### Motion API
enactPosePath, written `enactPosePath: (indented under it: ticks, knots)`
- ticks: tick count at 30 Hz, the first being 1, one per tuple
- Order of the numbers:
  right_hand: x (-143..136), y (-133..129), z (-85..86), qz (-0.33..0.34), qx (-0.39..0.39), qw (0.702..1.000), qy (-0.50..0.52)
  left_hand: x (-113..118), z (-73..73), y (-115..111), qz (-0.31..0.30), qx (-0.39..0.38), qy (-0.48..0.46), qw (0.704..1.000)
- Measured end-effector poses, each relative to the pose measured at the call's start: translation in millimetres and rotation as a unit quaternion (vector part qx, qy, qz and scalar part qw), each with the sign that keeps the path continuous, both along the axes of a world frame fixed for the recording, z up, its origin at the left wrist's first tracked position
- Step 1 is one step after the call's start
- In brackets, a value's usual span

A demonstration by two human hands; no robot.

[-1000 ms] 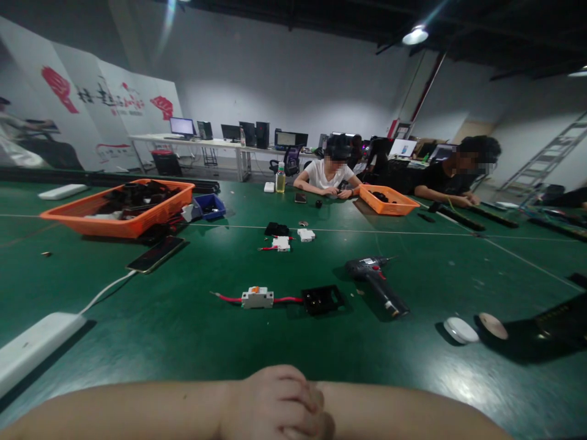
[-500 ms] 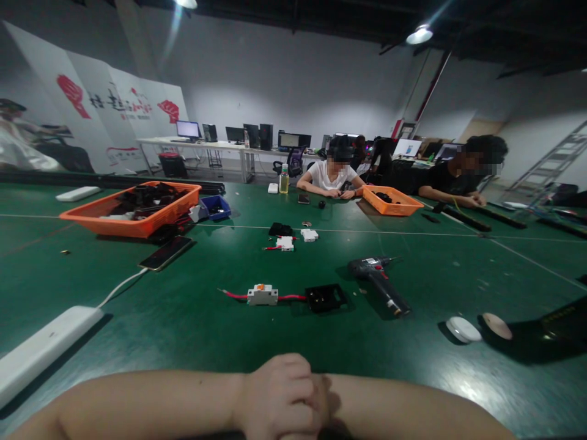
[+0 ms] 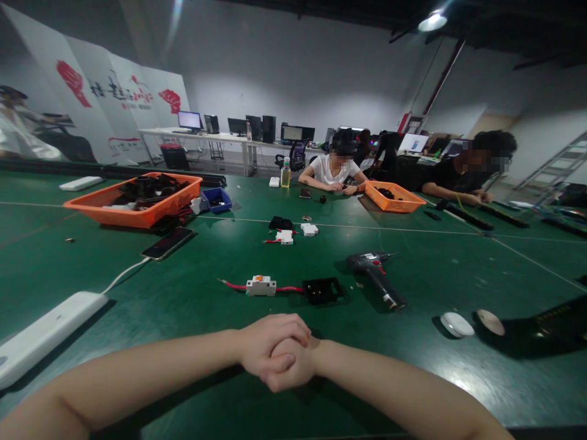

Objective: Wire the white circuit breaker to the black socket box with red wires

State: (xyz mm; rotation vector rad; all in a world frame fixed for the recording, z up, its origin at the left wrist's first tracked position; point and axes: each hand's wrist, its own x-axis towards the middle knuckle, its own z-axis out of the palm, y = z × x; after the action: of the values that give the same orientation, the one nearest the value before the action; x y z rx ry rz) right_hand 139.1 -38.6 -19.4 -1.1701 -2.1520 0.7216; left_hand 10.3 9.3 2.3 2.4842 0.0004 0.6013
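Note:
My left hand [image 3: 268, 339] is closed over my right hand [image 3: 296, 370], with the two clasped just above the near part of the table. The right hand is curled into a fist, partly covered by the left fingers. Beyond them lies a white circuit breaker [image 3: 261, 286] with an orange switch. One red wire [image 3: 235, 285] sticks out to its left, and another [image 3: 290, 289] joins it to a black plastic housing [image 3: 321, 291] on the right. A dark cordless screwdriver [image 3: 376, 275] rests right of the housing. Neither hand touches these things.
Farther back are more white breakers [image 3: 309, 230] and a black part [image 3: 280, 222]. An orange basket [image 3: 132, 215] of black parts, a blue bin [image 3: 216, 200], a phone [image 3: 168, 243] and a white power strip [image 3: 52, 336] lie left. Two people sit across the table near another orange basket [image 3: 402, 205].
My clasped hands have moved forward and up from the lower edge of the picture, showing more of both forearms. The view has tilted slightly. The parts on the table lie as before.

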Motion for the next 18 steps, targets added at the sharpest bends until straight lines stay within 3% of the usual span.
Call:
enactPosePath:
  ticks: [4,6,11,18]
  knots:
    - [12,13,-6.2,0.214,0.008,0.974,-0.070,-1,1.3,0,-0.001,-0.013,-0.014,1.000]
    - [15,16,-8.6,0.275,0.026,0.956,-0.101,-2,1.9,0,0.003,-0.017,-0.016,1.000]
    - [15,14,-4.3,0.257,0.024,0.960,-0.112,-4,2.4,1,0.028,-0.019,0.024,0.999]
    - [16,14,2.7,0.255,0.016,0.960,-0.113,-4,4.4,4,0.015,-0.017,0.020,1.000]
